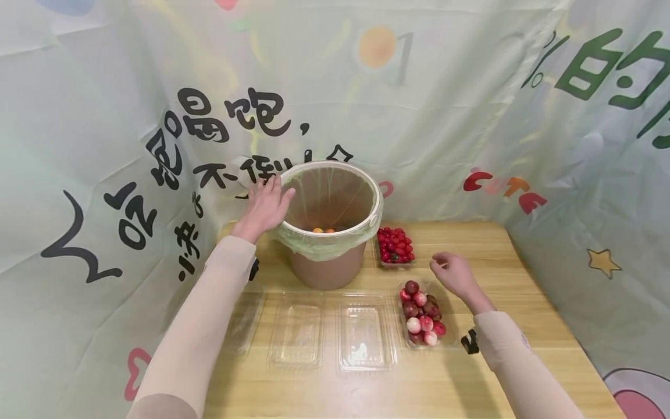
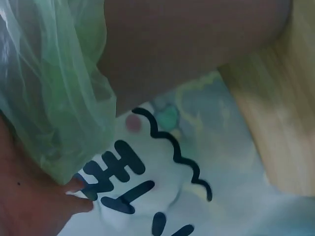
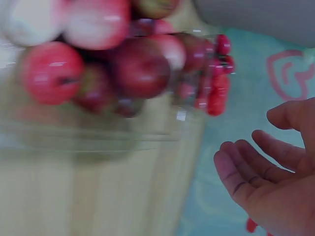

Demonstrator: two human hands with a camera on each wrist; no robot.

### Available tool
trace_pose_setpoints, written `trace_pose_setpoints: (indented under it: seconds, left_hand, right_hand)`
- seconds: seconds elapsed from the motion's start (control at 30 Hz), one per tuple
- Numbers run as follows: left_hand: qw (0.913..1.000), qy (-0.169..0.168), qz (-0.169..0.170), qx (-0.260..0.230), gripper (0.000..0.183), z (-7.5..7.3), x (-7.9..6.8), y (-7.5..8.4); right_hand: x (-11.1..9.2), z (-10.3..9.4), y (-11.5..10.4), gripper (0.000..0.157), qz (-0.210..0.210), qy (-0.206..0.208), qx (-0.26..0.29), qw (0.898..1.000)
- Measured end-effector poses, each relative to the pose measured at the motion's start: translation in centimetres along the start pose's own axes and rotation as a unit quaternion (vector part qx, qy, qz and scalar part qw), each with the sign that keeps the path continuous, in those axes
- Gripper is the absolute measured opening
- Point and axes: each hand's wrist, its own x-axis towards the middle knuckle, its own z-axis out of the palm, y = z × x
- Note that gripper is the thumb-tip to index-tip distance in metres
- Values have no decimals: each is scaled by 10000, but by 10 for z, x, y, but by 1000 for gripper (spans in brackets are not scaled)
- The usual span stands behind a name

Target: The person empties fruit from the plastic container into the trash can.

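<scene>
I stand at a wood-grain surface [image 1: 314, 396] where a brown bin [image 1: 327, 270] rises at the back, its white rim [image 1: 378, 195] draped with a thin green plastic liner [image 1: 319, 251]; a few small orange fruits [image 1: 317, 230] show deep inside. My left grip [image 1: 264, 203] lies at the left side of the rim, fingers straight and pinching nothing, though I cannot tell how firmly it presses there. My right grip [image 1: 456, 274] hovers in the air with its fingers loosely bent, slightly apart and holding nothing. It is near a transparent tub [image 1: 435, 288] heaped with red and pale plums [image 1: 426, 323]; just to the right of the bin sits a smaller punnet of red cherry tomatoes [image 1: 395, 244]. Three transparent plastic trays [image 1: 366, 326] line up on the near side, left of the plums. As I judge it, the piled plums could roll off if I nudged their tub, since the top ones sit high. The loose liner could slip inward if my left grip dragged it, and leaning hard on the rim might tip the tall bin. The thin trays could slide if my sleeve brushed them.
</scene>
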Motion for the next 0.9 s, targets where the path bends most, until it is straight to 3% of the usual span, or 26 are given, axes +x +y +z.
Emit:
trace_pose_setpoints:
  seconds: [0.1, 0.23, 0.43, 0.7, 0.9]
  left_hand:
    - [9989, -413, -154, 143, 82, -2, 1, -2]
    - [9976, -572, -267, 282, 84, -3, 2, -5]
    - [9976, -568, -237, 314, 85, -3, 3, -3]
    - [9975, -568, -304, 304, 82, -2, 3, 0]
    - [9972, -582, -321, 342, 84, -2, 5, -2]
  right_hand:
    - [-14, 7, 13, 41, 124, -93, -48, 9999]
    - [-28, 12, 25, 45, 340, -385, -29, 9987]
    - [-44, 17, 35, 49, 692, -756, 145, 9946]
    - [-56, 27, 41, 60, 1061, -970, 934, 9852]
    - [-58, 33, 50, 56, 968, -922, 574, 9894]
